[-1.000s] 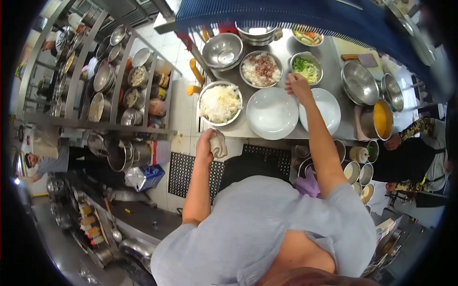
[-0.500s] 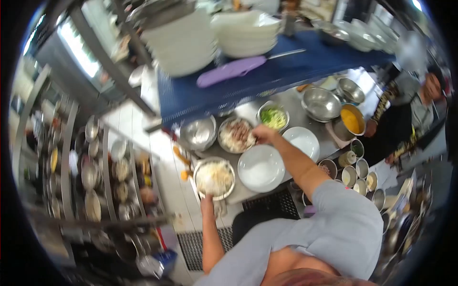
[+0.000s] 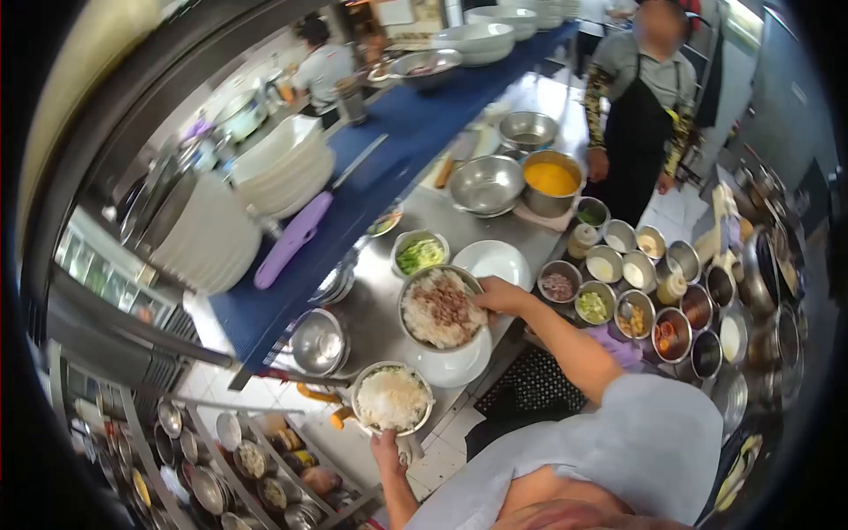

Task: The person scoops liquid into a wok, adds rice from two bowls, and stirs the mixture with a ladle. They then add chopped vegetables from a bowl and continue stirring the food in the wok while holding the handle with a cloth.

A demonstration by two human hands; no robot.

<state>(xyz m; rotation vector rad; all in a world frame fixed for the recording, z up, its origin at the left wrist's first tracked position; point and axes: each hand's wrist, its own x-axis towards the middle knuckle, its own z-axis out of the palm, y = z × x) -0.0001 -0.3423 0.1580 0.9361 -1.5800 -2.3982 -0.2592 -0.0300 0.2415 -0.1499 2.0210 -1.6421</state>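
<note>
My right hand point(image 3: 502, 296) grips the rim of a metal bowl of rice topped with brown meat point(image 3: 440, 307), held over a white plate point(image 3: 459, 360). At the lower left, my left hand point(image 3: 386, 447) holds the near edge of a bowl of white rice point(image 3: 393, 399). Behind the meat bowl stands a small bowl of chopped greens point(image 3: 420, 253). Another white plate point(image 3: 492, 264) lies partly behind my right hand.
Metal bowls point(image 3: 486, 185) and an orange-filled pot point(image 3: 552, 179) stand at the back of the counter. Several ingredient cups point(image 3: 638, 270) are at the right. A blue shelf point(image 3: 389, 132) holds stacked dishes and a purple-handled tool point(image 3: 296, 238). A person in a black apron point(image 3: 638, 132) stands beyond.
The view has turned. My right hand has raised the meat and rice bowl and brought it over the nearer white plate. My left hand stays at the rice bowl.
</note>
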